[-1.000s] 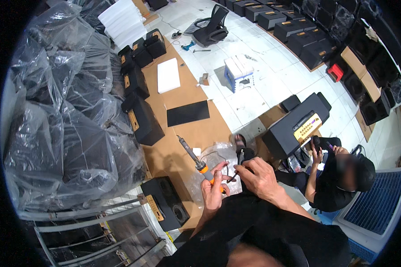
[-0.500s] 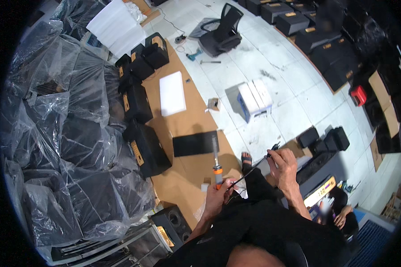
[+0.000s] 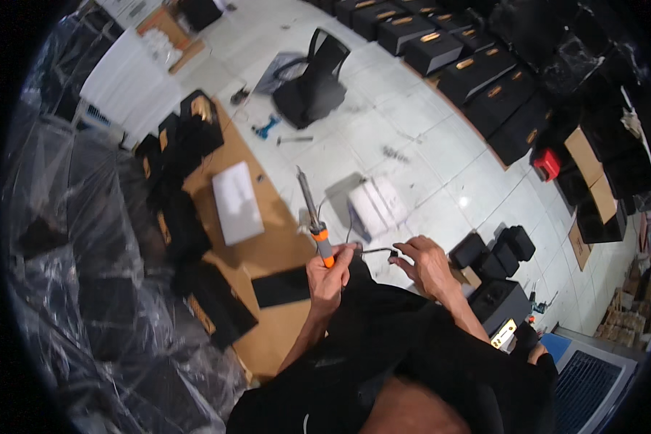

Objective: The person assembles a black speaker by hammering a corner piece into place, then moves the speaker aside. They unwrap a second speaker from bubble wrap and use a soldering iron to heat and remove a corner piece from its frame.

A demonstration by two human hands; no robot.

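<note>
My left hand [image 3: 327, 284] is closed around the grey and orange handle of a soldering iron [image 3: 321, 242], whose metal barrel and tip point up and away from me. A thin black cable [image 3: 375, 250] runs from the fingers of that hand across to my right hand [image 3: 432, 269]. There, thumb and fingers are closed on the cable's end, a small black plug-like piece [image 3: 393, 255]. Another thin cord loops up behind the iron.
Black speaker cabinets [image 3: 210, 300] line the left beside plastic-wrapped stacks [image 3: 101, 289]. Cardboard [image 3: 282, 340] covers floor there, with a white foam sheet [image 3: 237, 202]. Ahead are a white box [image 3: 378, 206] and office chair [image 3: 312, 90]. A person's hand [image 3: 537, 353] shows at lower right.
The view has shifted. Both hands have come up and closer together, so the cable between them is shorter and curved. The soldering iron has risen with my left hand.
</note>
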